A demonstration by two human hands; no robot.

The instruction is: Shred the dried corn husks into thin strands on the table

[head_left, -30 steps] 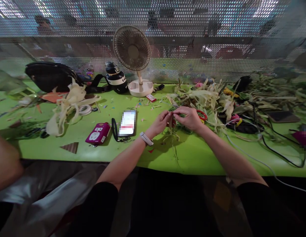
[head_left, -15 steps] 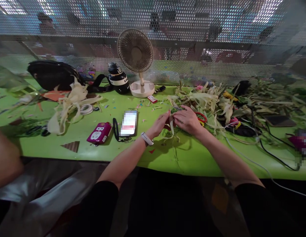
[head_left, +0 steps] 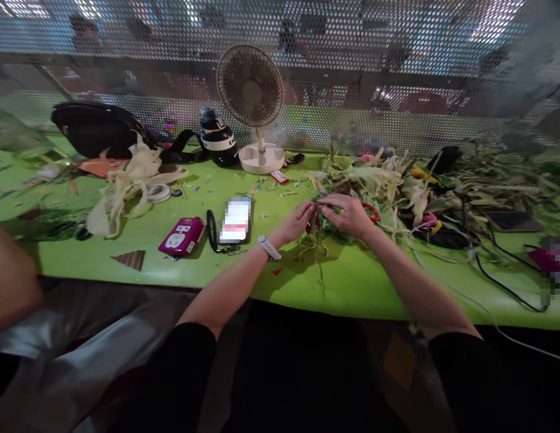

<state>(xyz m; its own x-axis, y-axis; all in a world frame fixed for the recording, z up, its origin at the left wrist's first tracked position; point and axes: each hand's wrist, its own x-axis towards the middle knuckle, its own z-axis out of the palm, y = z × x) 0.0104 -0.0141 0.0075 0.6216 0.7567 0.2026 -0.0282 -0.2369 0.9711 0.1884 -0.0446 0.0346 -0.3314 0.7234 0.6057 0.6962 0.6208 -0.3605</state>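
Over the table's front middle, my left hand [head_left: 296, 222], with a white watch band [head_left: 268, 248] at its wrist, is closed in a pinch. My right hand [head_left: 347, 214] reaches in from the other side, thumb and fingers pinched against the same spot. A thin corn husk strip [head_left: 314, 221] runs between the fingertips, partly hidden by them. Something small and dark red shows beneath the left fingers. Stringy green scraps [head_left: 322, 249] lie under both hands. Close behind the right hand is the red handle of scissors [head_left: 370, 211].
Corn husks [head_left: 374, 180] are heaped at the right, with cables [head_left: 509, 285] in front. A phone [head_left: 234, 224] and a purple power adapter [head_left: 181, 236] lie to the left. Behind stand a fan [head_left: 250, 87], a bottle [head_left: 219, 141] and a black bag [head_left: 101, 129]. Someone's arm [head_left: 11, 276] rests at far left.
The pale husk strip that hung below my fingers now shows less. My right fingers have shifted slightly at the pinch. The view has tilted a little.
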